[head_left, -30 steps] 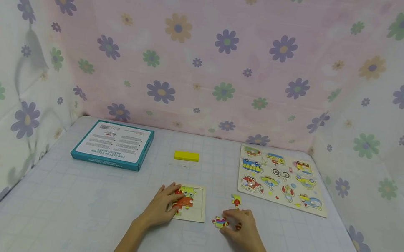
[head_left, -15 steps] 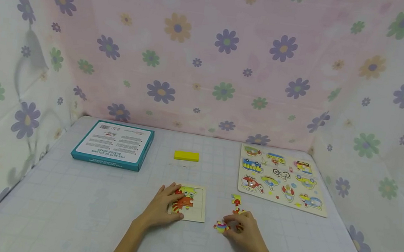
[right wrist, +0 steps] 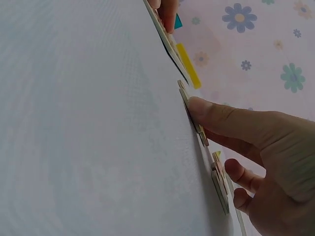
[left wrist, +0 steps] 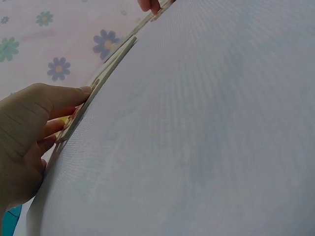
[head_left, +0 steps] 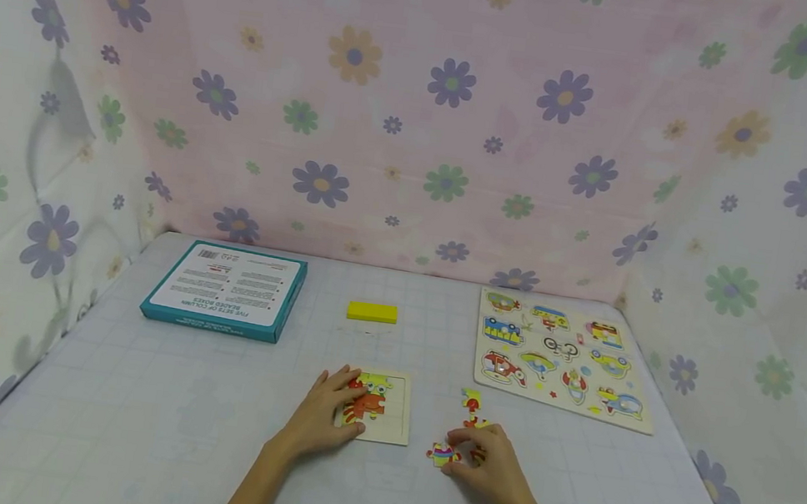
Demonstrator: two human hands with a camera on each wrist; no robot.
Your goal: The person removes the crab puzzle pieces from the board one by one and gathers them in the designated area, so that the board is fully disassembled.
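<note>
My left hand (head_left: pixel 320 412) holds the left side of a small square wooden jigsaw puzzle tray (head_left: pixel 394 432), thumb at the near rim and fingers over the far part. Partly covered by those fingers, a red and yellow cartoon picture (head_left: pixel 371 404) fills the tray's left part; bare wood shows at its right. To the right of the tray, my right hand (head_left: pixel 493 462) pinches a rainbow-striped puzzle piece (head_left: pixel 442 455) between thumb and finger, low at the tabletop. More pieces lie by that hand, including a yellow and red puzzle piece (head_left: pixel 472 400); others are partly hidden beneath it.
A teal-edged flat box (head_left: pixel 225 289) lies at the back left. Behind the tray sits a yellow block (head_left: pixel 372 312). At the back right is a wooden vehicle puzzle board (head_left: pixel 566 358). Flowered cloth (head_left: pixel 417 144) walls the white table (head_left: pixel 198 445) at the back and sides.
My right hand has drawn the striped piece slightly right and nearer, uncovering another piece behind it. The left thumb has shifted to the tray's near rim; the left hand otherwise stays put.
</note>
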